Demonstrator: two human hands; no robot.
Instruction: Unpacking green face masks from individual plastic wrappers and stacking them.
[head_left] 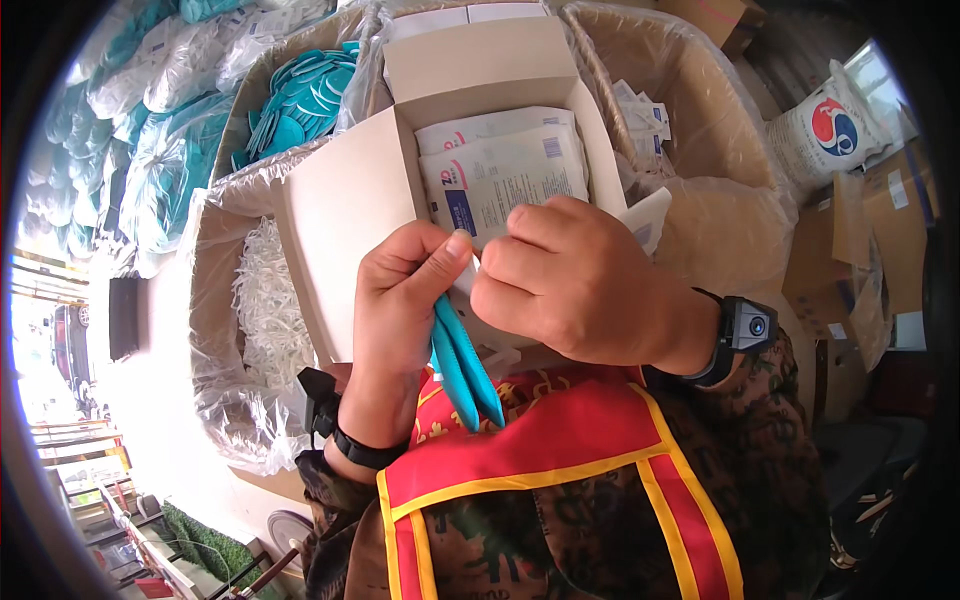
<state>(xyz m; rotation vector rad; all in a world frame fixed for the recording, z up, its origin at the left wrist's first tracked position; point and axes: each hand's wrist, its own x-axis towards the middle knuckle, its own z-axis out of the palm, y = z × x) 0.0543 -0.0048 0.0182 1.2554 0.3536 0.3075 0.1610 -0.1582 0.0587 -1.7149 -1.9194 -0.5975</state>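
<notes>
Left hand [408, 285] pinches narrow teal pieces [463, 368] that hang over the red apron [575, 435], near the open carton [345, 235]. Right hand's [570, 285] fingers curl close by; whether they grip anything is hidden. Two-handed fingertip work seems in hand, apparently calling for a steady left pinch.

I count my two hands, left [400, 285] and right [580, 275]; two teal lengths [460, 375] below my left grip; one open box [345, 245], two packets [515, 185] showing inside its far edge; at least three lined bins [735, 130]; one white sack [825, 135]. Heaped teal pads [310, 95] defy counting.
</notes>
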